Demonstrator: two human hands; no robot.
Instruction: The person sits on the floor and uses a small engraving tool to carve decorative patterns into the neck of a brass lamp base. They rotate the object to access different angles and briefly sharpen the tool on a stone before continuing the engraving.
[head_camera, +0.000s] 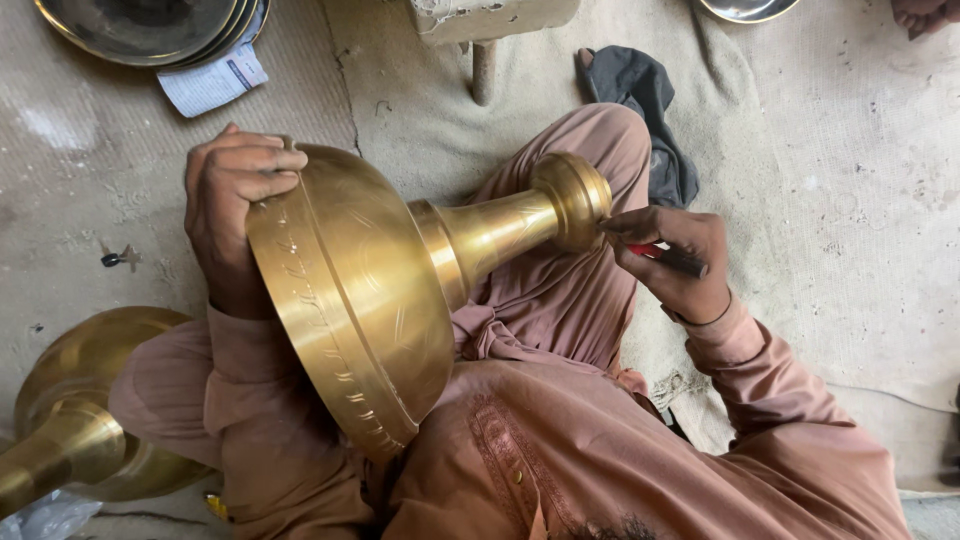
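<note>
We rest a large brass vessel (370, 290) across our lap, its inside hidden from view. A second brass piece (70, 410) lies at lower left, stacked metal bowls (150, 25) at top left. Our left hand (235, 195) curls over the rim; our right hand (675, 260) pinches a red-and-black marker (668, 256) at the knob.

The second brass piece (70, 410) at 8 o'clock runs off the left edge. Stacked bowls (150, 25) at 11 o'clock and another bowl (745, 8) at 1 o'clock are cut by the top edge. The pen (670, 258) tip hides behind the vessel's knob (572, 200).
</note>
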